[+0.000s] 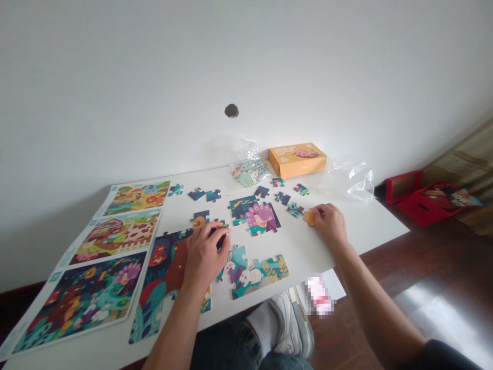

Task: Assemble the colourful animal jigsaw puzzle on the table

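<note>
My left hand [204,257] is curled over the right side of a partly joined bear puzzle section [164,272], a dark puzzle piece [217,236] between its thumb and fingers. On the right of the table, my right hand [331,222] pinches an orange puzzle piece [309,218] at the tabletop. Between the hands lies a joined peacock section [264,217]. Closer to me is a joined rabbit section [260,275]. Loose pieces lie around, among them a patterned teal piece [295,209] and a dark blue piece [196,193].
A picture sheet [87,295] with three scenes covers the table's left. At the back stand a bagged puzzle stack [250,172], an orange box [298,160] and a crumpled clear bag [348,180]. A red box [427,203] lies on the floor at right.
</note>
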A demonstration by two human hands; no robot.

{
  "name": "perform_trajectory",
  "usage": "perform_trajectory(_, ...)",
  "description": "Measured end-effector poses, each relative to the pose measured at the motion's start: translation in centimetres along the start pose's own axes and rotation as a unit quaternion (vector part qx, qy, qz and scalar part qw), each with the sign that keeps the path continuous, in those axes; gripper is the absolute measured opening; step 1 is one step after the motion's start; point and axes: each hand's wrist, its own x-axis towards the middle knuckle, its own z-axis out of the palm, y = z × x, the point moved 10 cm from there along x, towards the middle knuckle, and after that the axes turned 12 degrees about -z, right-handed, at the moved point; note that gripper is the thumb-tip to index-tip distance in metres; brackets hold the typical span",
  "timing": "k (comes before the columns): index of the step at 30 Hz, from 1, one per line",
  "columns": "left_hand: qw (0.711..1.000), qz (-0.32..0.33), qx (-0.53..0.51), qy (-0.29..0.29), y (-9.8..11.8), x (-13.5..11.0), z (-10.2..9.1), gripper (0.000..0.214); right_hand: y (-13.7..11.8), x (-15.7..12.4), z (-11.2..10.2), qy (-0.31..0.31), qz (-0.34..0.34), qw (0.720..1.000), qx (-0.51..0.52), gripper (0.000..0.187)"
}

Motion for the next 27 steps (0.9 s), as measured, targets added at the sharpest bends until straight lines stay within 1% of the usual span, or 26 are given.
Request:
perform_trajectory(10,1.000,-0.003,-0.006,-0.004,-0.2,0.0,0.1,0.016,0.2,-0.2,0.3,-0.007,0.011,1.000,0.011,0.023)
perform_trajectory(16,1.000,-0.003,-0.005,0.001,-0.3,0.0,0.1,0.017,-0.3,-0.3,-0.3,0.005,0.015,1.000,0.027,0.026)
perform_trajectory(21,1.000,-0.005,-0.011,0.006,0.0,0.0,-0.2,0.016,-1.0,-0.3,-0.3,0.000,0.003,0.999,0.039,0.029)
perform_trajectory(27,1.000,-0.008,-0.006,-0.003,-0.2,0.1,-0.1,0.016,-1.1,-0.3,0.0,-0.007,-0.007,0.999,0.036,0.030)
